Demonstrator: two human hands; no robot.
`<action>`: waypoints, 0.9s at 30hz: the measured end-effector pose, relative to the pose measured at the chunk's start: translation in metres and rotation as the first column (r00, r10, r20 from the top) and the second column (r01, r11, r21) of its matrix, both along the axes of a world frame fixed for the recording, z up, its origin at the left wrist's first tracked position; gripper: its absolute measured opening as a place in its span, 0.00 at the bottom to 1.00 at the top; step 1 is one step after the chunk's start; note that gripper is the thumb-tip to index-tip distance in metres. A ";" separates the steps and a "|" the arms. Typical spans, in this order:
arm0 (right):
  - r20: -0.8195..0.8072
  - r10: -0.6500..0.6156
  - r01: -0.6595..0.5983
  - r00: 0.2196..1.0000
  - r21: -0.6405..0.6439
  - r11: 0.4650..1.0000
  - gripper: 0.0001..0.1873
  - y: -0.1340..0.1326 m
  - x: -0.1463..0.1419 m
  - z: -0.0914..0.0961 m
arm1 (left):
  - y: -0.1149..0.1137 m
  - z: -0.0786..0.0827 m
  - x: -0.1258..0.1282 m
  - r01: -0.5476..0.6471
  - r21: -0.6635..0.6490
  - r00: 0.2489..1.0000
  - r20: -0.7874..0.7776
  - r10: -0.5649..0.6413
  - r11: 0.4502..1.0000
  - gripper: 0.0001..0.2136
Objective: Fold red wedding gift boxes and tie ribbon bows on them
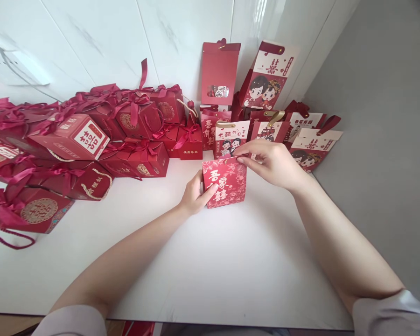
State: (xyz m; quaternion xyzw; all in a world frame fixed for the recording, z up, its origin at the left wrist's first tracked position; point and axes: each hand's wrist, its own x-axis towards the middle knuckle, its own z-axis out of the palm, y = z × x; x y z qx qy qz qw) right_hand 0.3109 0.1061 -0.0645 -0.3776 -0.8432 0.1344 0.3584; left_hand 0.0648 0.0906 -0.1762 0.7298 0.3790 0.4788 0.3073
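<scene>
A red gift box (227, 184) with white characters and a pale flower pattern is held upright over the white table. My left hand (195, 193) grips it by its left side, thumb across the front and the other fingers hidden behind. At its top right edge, my right hand (271, 163) pinches the rim between thumb and fingertips. A small gold rivet shows on the upper edge of the box. Just behind stands a white and red box (232, 135) with a cartoon couple, close to the right fingertips.
Several red boxes with ribbons (126, 116) are piled at the left. More paper gift boxes (266, 79) stand stacked at the back right, against the marbled wall (182, 28). A grey wall (378, 140) borders the white table (231, 270) on the right.
</scene>
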 end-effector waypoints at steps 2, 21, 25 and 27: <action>0.000 0.053 -0.053 0.999 -0.036 0.998 0.10 -0.003 -0.004 0.000 | 0.000 0.000 0.000 0.019 -0.005 1.000 0.001 -0.019 1.000 0.18; -0.230 -0.021 -0.060 0.973 -0.341 0.938 0.17 -0.003 -0.026 -0.014 | 0.001 -0.003 -0.002 0.037 0.028 0.995 -0.096 -0.034 0.999 0.20; -0.225 -0.036 -0.047 0.974 -0.352 0.935 0.17 -0.004 -0.027 -0.015 | 0.001 -0.004 -0.002 0.031 0.035 0.994 -0.109 -0.027 0.999 0.21; -0.229 -0.046 -0.038 0.972 -0.348 0.937 0.18 -0.005 -0.028 -0.015 | 0.001 -0.004 -0.002 0.025 0.033 0.993 -0.118 -0.021 0.999 0.21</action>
